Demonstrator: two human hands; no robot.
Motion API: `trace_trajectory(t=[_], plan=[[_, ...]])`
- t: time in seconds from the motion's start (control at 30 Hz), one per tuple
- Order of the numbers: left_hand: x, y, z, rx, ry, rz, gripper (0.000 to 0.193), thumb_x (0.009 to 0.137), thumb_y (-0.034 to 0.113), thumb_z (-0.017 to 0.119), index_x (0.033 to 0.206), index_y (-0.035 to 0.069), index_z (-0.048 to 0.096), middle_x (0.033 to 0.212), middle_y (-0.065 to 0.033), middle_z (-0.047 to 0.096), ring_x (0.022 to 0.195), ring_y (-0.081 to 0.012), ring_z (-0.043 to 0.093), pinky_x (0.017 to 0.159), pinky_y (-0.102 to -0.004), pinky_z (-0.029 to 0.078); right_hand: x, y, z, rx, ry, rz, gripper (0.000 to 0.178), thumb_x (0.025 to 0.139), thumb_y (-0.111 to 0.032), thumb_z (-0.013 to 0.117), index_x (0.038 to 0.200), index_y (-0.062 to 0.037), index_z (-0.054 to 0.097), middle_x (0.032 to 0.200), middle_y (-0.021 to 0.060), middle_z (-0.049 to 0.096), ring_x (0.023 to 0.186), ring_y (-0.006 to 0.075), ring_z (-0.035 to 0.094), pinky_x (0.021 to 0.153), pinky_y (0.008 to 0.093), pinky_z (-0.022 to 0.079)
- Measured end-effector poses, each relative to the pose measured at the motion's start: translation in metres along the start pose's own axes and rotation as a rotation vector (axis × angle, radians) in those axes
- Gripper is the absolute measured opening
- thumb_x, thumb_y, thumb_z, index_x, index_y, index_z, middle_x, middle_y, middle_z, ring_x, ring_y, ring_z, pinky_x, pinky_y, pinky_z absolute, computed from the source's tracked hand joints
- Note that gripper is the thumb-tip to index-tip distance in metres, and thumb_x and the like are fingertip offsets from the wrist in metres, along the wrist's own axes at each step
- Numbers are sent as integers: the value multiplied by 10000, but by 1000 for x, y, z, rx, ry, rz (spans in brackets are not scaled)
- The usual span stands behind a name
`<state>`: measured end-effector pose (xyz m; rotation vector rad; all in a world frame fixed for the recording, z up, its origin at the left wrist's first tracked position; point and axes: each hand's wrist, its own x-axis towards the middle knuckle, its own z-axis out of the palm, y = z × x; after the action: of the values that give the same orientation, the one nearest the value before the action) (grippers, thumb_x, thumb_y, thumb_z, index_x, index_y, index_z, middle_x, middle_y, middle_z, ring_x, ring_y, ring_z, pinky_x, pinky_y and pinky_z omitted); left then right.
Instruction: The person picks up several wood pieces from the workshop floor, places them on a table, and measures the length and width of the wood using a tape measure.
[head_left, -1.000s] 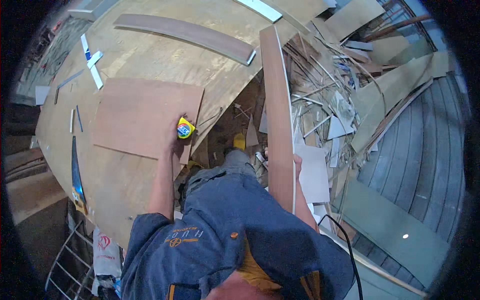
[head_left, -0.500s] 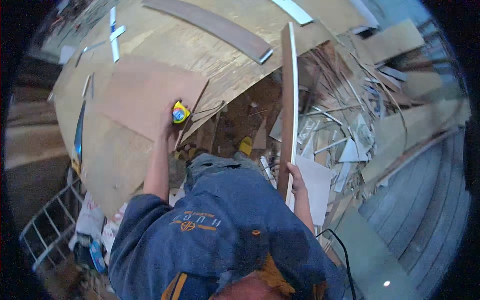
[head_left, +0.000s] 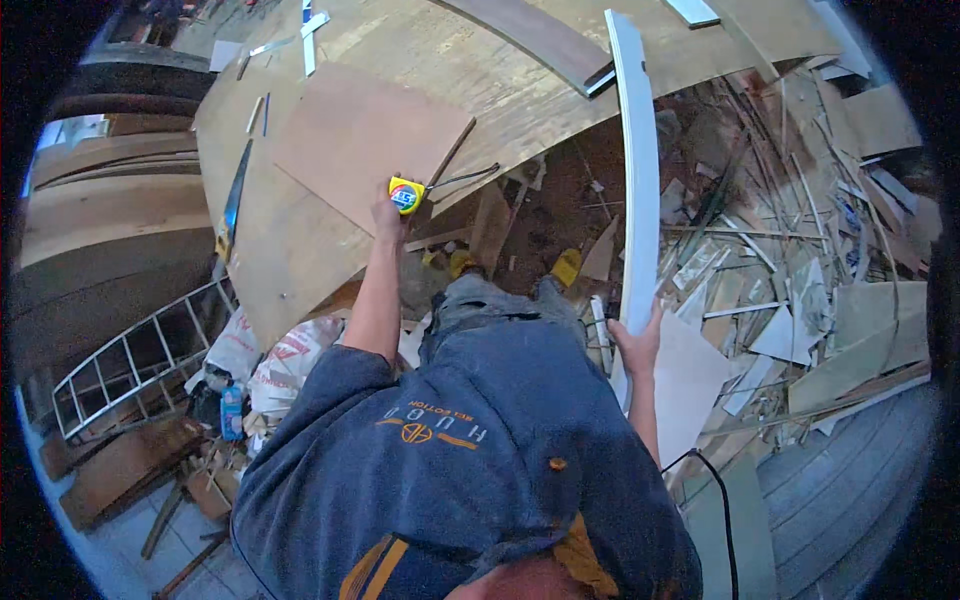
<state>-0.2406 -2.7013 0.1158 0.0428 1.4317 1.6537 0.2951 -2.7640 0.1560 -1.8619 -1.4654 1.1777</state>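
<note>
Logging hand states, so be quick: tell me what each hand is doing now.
Left hand: closed, holding the yellow tape measure.
Right hand: closed, gripping the long white-faced board near its body-side end.

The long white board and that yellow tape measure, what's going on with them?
A person is holding one in each hand. The left hand has the yellow tape measure, by the near edge of a reddish-brown panel lying on a big plywood sheet. The right hand grips the long white-faced board near the end closest to the body. A handsaw lies at the plywood's left edge.
</note>
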Motion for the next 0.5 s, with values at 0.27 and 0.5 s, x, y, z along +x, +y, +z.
trace_trajectory(t=[0.27,0.5], plan=[[0,-2,-25,116,14,-53,365,981,400,427,1021,92,619,905,-121,691,794,-270,677,693,-451,572,13,-3,1,-288,45,63,1125,652,-377,833,1498,-17,185,1384,274,430,1286,451,408,1088,510,327],[-15,-1,-4,162,-93,26,309,961,386,451,1008,124,607,893,-110,686,798,-258,677,661,-435,574,25,24,5,-450,147,65,1082,655,-386,813,1480,-25,213,1258,292,481,1210,454,447,1057,526,345]])
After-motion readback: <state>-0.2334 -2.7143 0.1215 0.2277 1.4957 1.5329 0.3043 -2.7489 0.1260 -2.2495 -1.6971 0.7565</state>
